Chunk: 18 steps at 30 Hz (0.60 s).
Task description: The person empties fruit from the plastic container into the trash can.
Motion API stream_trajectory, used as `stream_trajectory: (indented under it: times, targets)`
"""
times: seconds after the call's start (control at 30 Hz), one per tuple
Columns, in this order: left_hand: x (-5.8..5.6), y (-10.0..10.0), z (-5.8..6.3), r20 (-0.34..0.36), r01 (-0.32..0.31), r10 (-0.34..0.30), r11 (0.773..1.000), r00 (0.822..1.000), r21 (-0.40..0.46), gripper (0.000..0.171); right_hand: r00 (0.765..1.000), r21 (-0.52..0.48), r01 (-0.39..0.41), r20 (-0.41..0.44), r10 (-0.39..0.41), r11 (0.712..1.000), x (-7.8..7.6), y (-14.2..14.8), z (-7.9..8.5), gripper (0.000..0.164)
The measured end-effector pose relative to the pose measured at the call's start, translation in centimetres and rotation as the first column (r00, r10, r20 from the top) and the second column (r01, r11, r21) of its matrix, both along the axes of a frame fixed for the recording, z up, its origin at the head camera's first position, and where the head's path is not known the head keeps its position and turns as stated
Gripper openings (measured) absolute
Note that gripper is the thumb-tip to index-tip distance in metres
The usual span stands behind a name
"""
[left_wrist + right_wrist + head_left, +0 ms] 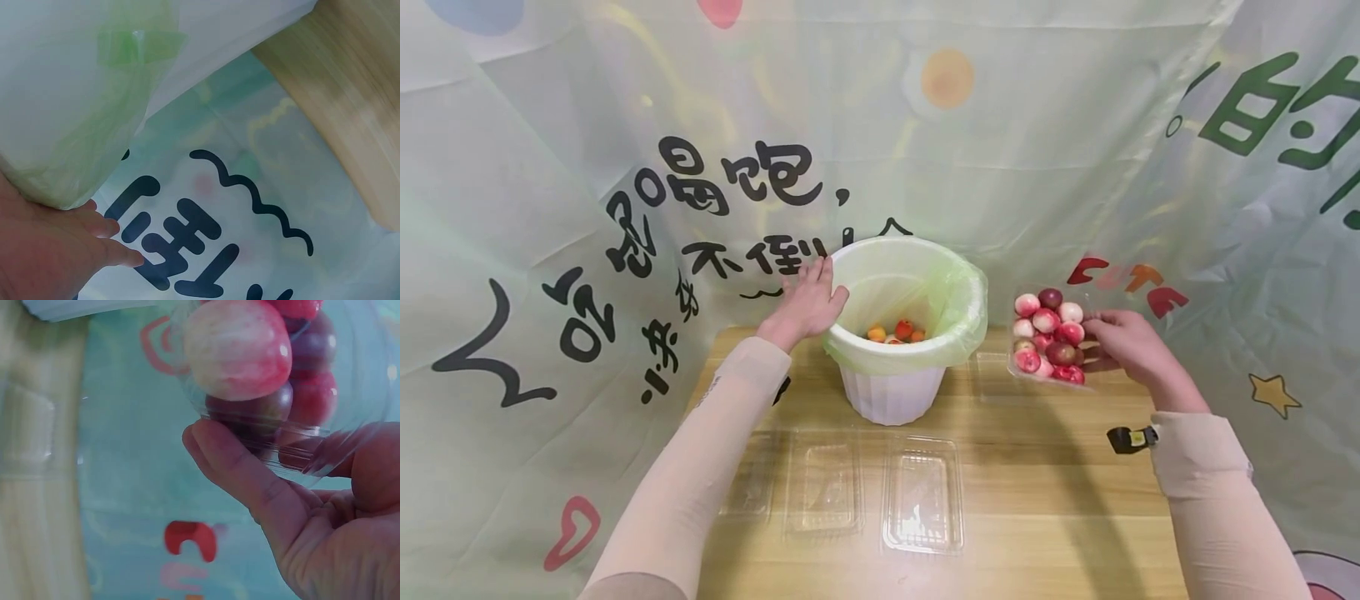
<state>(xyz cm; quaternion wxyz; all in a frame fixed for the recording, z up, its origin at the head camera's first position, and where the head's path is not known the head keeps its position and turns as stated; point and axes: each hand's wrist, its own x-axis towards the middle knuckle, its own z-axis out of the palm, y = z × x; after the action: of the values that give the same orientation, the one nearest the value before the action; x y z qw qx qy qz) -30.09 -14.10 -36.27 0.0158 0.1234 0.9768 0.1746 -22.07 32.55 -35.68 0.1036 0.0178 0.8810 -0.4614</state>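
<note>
My right hand (1123, 340) grips the side of a clear plastic box (365, 369), holding it up right of the bin. Round red, white and dark purple fruits (1047, 320) fill the box. In the right wrist view the thumb and fingers pinch its edge. On the far left of the white bin (891, 390), my left hand (807, 302) rests against the rim with fingers extended. A pale green liner bag (967, 317) is folded over that rim. Several orange and red fruits (904, 331) lie inside the bin.
Clear plastic trays (923, 504) stand in a row on the wooden table (1045, 517) before the bin. Another clear tray (996, 379) lies right of it, behind the raised box. Printed cloth (1037, 125) walls in the back and sides.
</note>
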Motion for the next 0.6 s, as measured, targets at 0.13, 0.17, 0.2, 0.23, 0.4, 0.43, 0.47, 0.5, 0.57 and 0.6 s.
stream_trajectory:
  times: [0.13, 0.17, 0.2, 0.23, 0.4, 0.43, 0.47, 0.5, 0.57, 0.6]
  targets:
    - [0.0, 0.0, 0.0, -0.003, -0.001, 0.001, 1.0, 1.0, 0.001, 0.079, 1.0, 0.022, 0.009, -0.03, -0.008, 1.0, -1.0, -0.8, 1.6, 0.057]
    - [0.0, 0.0, 0.0, -0.003, 0.0, 0.0, 1.0, 1.0, -0.001, 0.079, 0.999, 0.026, 0.011, -0.039, -0.01, 1.0, -1.2, -1.1, 2.0, 0.057]
    - [0.0, 0.0, 0.0, -0.005, 0.0, 0.0, 1.0, 1.0, -0.002, 0.079, 0.999, 0.032, 0.01, -0.047, -0.008, 0.999, -1.4, -1.4, 2.3, 0.058]
    - [0.0, 0.0, 0.1, -0.004, 0.0, 0.0, 1.0, 1.0, -0.004, 0.079, 0.998, 0.034, 0.006, -0.055, -0.004, 0.999, -1.6, -1.7, 2.7, 0.059]
    - [0.0, 0.1, 0.1, -0.002, -0.003, 0.003, 1.0, 1.0, -0.012, 0.078, 0.997, 0.018, -0.009, -0.073, 0.011, 1.0, -2.4, -3.0, 4.2, 0.057]
    - [0.0, 0.0, 0.1, -0.002, -0.004, 0.004, 1.0, 1.0, -0.011, 0.078, 0.997, 0.013, -0.008, -0.073, 0.009, 1.0, -2.6, -3.3, 4.4, 0.056]
    - [-0.1, 0.0, 0.0, -0.002, -0.004, 0.004, 1.0, 1.0, -0.008, 0.078, 0.997, 0.011, -0.003, -0.074, 0.004, 1.0, -2.7, -3.5, 4.7, 0.055]
    - [0.0, 0.0, 0.0, -0.001, -0.005, 0.005, 1.0, 1.0, -0.007, 0.078, 0.997, 0.009, 0.001, -0.077, 0.0, 1.0, -2.9, -3.8, 5.0, 0.054]
    - [-0.1, 0.0, -0.1, -0.004, -0.005, 0.005, 1.0, 1.0, -0.005, 0.078, 0.997, 0.009, 0.005, -0.079, -0.004, 1.0, -3.2, -4.3, 5.5, 0.054]
    - [-0.1, 0.0, -0.1, -0.006, -0.006, 0.006, 1.0, 1.0, -0.004, 0.079, 0.997, 0.007, 0.005, -0.079, -0.005, 1.0, -3.4, -4.5, 5.7, 0.054]
